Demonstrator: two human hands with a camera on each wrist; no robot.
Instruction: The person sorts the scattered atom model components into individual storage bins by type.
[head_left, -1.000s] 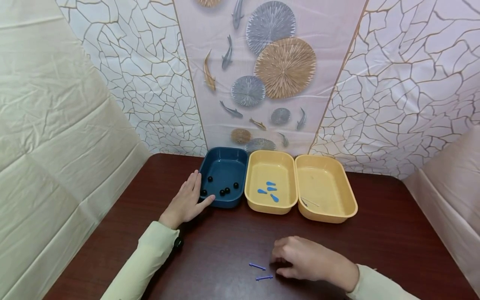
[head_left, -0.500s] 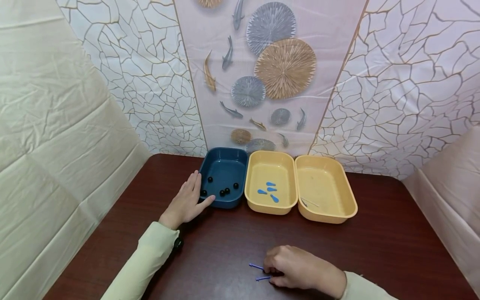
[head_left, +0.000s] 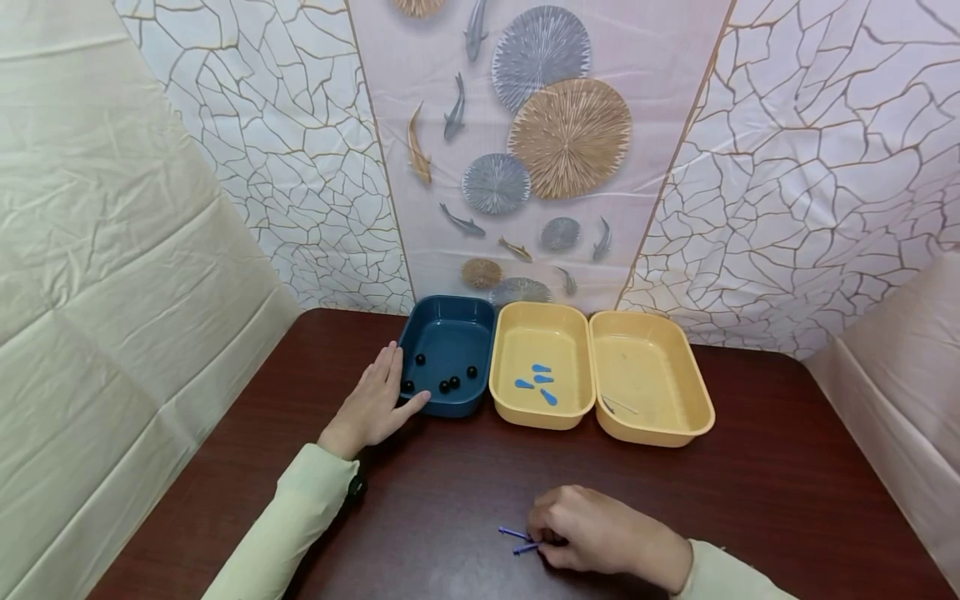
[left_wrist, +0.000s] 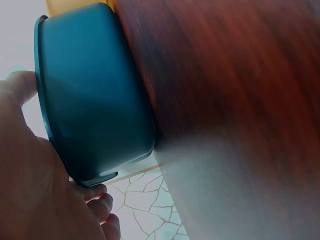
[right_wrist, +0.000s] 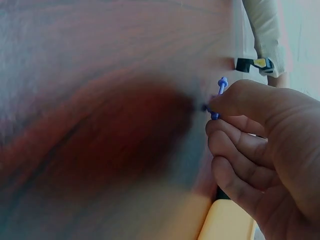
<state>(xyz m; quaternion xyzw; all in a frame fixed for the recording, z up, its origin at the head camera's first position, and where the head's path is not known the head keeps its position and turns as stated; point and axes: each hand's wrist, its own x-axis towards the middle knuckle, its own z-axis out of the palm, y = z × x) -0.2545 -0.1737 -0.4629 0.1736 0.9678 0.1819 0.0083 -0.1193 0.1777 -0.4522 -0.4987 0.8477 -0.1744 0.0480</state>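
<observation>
My left hand (head_left: 369, 407) rests along the left side of a dark teal tray (head_left: 450, 406), fingers straight, thumb over its front rim. Several black balls (head_left: 445, 386) lie inside that tray. Low over the table, my right hand (head_left: 596, 532) pinches a small purple rod with knobbed ends (right_wrist: 222, 86) between thumb and index finger. Its other fingers curl loosely in the right wrist view. A second purple rod (head_left: 512, 532) lies just beside it on the dark wood table, its right end close to the fingertips.
Right of the teal tray stands a yellow tray (head_left: 543, 419) with several blue drop-shaped pieces (head_left: 549, 397). Beside it, another yellow tray (head_left: 656, 436) holds a thin pale stick (head_left: 622, 404) and a small dark piece. A patterned cloth (head_left: 510, 250) hangs behind the table.
My right hand has moved left to the purple rods and taken hold of the nearer one, which has tilted slightly toward the other. My left hand has stayed on the teal tray.
</observation>
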